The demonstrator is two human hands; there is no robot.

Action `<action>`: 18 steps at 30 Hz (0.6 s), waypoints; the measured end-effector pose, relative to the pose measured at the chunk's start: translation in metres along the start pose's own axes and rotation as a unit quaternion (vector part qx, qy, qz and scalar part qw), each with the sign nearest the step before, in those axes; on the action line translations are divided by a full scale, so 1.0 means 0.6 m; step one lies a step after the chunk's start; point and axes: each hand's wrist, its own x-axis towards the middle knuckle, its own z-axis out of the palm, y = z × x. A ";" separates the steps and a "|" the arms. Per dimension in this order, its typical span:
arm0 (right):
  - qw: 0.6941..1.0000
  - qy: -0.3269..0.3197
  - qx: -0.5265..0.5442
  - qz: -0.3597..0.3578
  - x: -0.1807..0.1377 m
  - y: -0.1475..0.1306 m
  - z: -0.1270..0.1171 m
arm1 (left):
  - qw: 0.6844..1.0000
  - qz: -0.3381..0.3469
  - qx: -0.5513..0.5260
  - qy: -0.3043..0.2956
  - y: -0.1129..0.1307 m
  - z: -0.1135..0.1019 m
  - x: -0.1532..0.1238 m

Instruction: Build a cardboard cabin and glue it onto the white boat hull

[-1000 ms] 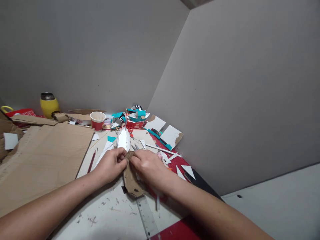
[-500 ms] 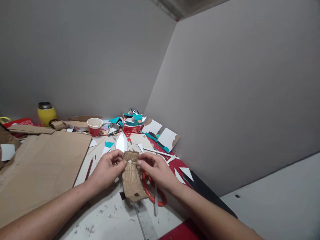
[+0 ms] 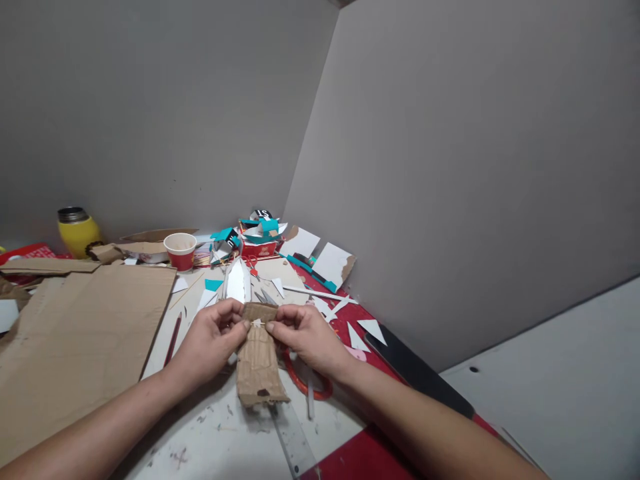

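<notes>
A narrow strip of brown corrugated cardboard (image 3: pixel 257 367) hangs between my hands, with a dark hole near its lower torn edge. My left hand (image 3: pixel 213 337) pinches its upper left edge between thumb and fingers. On the opposite edge, my right hand (image 3: pixel 313 337) pinches it the same way. A small white scrap (image 3: pixel 257 323) lies across the strip between my thumbs, seemingly on a thin stick. Below my right hand are scissors with orange-red handles (image 3: pixel 325 388), partly covered by the strip. A clear ruler (image 3: pixel 295 443) lies under the strip's lower end.
A large cardboard sheet (image 3: pixel 95 327) covers the left side. Behind stand a yellow bottle (image 3: pixel 79 233), a red-and-white paper cup (image 3: pixel 181 252) and teal paper models (image 3: pixel 263 231). A dark red pencil (image 3: pixel 173 339) lies left. White paper triangles (image 3: pixel 373 330) lie right, near the grey wall (image 3: pixel 450 167).
The strip's lower end has swung left, and my right thumb has shifted slightly inward along it. The whole view has tilted slightly. Both hands keep hold of the strip.
</notes>
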 end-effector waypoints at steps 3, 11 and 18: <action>1.000 0.005 0.012 -0.013 0.004 0.004 0.003 | 1.000 0.000 0.000 0.000 -0.008 0.000 0.000; 1.000 0.009 0.013 -0.009 0.006 -0.001 0.001 | 0.992 -0.048 -0.115 -0.020 0.007 -0.002 0.004; 0.999 -0.006 0.021 0.039 -0.004 -0.013 -0.015 | 0.983 -0.083 -0.162 -0.002 0.013 -0.002 0.009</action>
